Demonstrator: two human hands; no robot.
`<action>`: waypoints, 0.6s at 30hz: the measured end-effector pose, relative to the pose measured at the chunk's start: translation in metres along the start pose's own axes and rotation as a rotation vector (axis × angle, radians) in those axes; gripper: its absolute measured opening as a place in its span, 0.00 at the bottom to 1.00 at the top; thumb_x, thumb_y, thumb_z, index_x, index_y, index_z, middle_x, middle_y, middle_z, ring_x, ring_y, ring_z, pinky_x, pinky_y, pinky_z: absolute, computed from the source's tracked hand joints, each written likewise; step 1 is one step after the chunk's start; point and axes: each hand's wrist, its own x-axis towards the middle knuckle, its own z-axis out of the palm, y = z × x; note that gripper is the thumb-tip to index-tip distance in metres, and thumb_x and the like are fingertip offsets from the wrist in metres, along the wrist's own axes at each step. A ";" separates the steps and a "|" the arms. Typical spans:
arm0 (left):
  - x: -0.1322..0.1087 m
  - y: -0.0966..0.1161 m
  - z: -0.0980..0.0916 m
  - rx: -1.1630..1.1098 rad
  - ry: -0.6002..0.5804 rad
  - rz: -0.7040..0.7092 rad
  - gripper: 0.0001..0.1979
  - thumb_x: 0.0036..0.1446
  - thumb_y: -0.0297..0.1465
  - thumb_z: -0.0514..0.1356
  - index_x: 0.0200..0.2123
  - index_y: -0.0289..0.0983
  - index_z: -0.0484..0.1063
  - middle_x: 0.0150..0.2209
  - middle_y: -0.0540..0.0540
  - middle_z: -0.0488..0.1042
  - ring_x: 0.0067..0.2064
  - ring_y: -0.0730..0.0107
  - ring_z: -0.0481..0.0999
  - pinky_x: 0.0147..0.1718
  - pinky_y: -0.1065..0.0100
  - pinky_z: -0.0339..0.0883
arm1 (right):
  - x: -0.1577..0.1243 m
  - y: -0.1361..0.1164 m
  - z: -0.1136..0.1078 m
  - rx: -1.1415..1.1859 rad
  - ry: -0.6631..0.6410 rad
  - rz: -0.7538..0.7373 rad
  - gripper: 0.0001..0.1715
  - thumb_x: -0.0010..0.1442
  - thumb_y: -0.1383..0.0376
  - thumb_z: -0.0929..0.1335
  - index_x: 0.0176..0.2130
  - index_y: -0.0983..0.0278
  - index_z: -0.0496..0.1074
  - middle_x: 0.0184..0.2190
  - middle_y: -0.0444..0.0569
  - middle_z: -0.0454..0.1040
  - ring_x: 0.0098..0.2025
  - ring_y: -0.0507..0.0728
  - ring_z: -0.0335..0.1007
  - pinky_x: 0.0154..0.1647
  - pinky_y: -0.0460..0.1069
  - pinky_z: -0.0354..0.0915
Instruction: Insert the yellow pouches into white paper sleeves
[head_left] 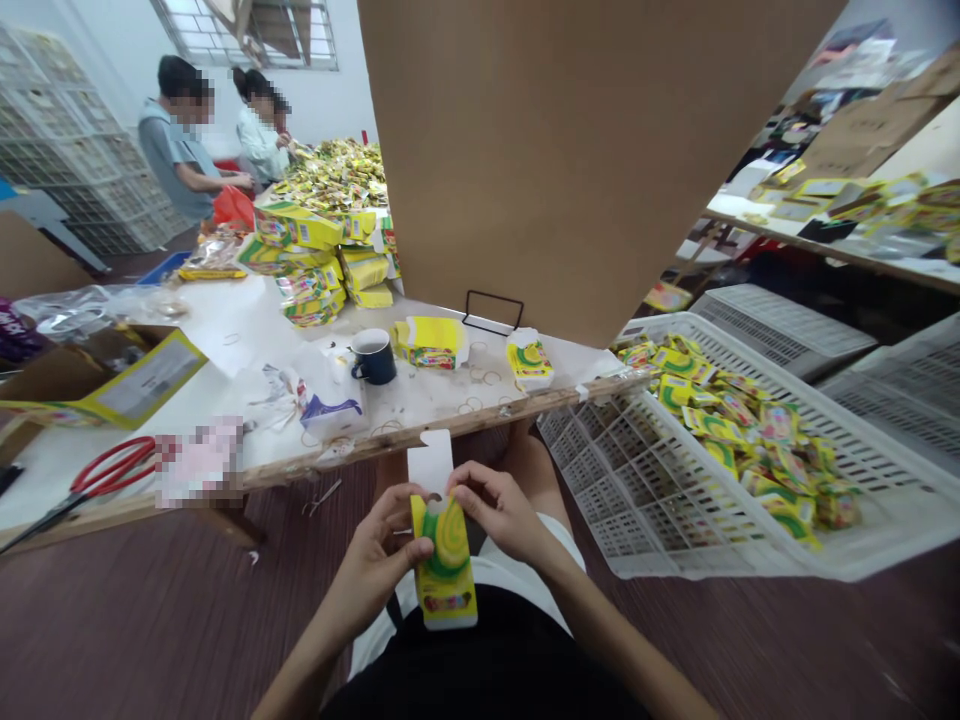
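Observation:
Over my lap is a small yellow and green carton (448,575), upright, with its long white flap (430,468) standing open at the top. My left hand (386,545) is closed round the carton's left side, thumb on the front. At the upper right corner my right hand (501,508) pinches the carton's rim; whether anything else is between those fingers is hidden. What is inside the carton cannot be seen.
Beyond my knees runs a white table (247,400) with a dark mug (373,357), red-handled scissors (112,475) and stacked yellow boxes (307,228). A large cardboard panel (540,150) rises behind. To the right stands a white crate (622,500) of yellow packets (720,425). Two people work at the far left.

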 end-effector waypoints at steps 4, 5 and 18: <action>0.000 -0.003 0.003 0.004 0.039 0.017 0.24 0.54 0.29 0.63 0.52 0.44 0.57 0.42 0.44 0.77 0.40 0.63 0.78 0.37 0.66 0.70 | 0.000 0.003 0.002 -0.050 0.059 -0.016 0.10 0.63 0.60 0.65 0.35 0.63 0.71 0.28 0.44 0.69 0.31 0.53 0.66 0.32 0.46 0.62; 0.001 -0.003 0.003 0.008 0.071 0.030 0.31 0.55 0.29 0.63 0.57 0.47 0.51 0.44 0.44 0.77 0.42 0.63 0.78 0.39 0.65 0.70 | 0.001 0.004 0.004 -0.006 0.092 -0.020 0.09 0.63 0.60 0.66 0.41 0.62 0.70 0.30 0.44 0.70 0.33 0.54 0.68 0.34 0.46 0.63; 0.004 -0.010 0.005 0.090 0.151 0.027 0.25 0.53 0.31 0.63 0.55 0.41 0.64 0.50 0.40 0.74 0.45 0.58 0.78 0.40 0.64 0.73 | 0.002 -0.005 0.000 -0.290 -0.027 0.131 0.17 0.55 0.69 0.69 0.46 0.62 0.70 0.22 0.38 0.65 0.24 0.50 0.60 0.24 0.43 0.55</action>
